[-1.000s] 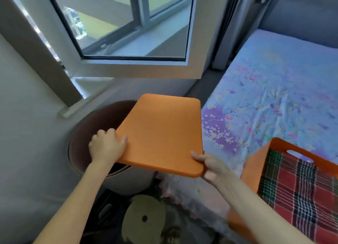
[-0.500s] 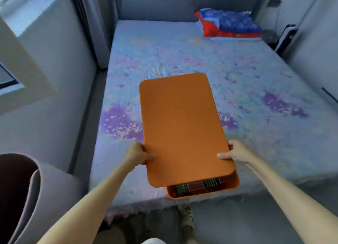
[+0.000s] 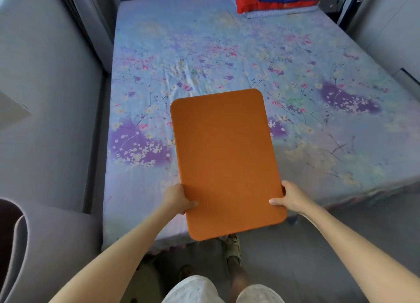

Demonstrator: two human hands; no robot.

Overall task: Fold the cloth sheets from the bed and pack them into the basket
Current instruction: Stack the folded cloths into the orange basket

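Both bare forearms reach forward from the lower corners, converging toward the middle. The left hand (image 3: 178, 199) grips the left edge of the orange lid (image 3: 225, 161), thumb lying on top and fingers curled beneath. The right hand (image 3: 289, 198) holds the opposite edge the same way, thumb flat across the top surface pointing inward. The two wrists sit roughly level with each other.

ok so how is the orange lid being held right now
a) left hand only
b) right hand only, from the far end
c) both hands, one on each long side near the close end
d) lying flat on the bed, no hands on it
c: the left hand and right hand each grip a long side of the lid near its close end, over the bed.
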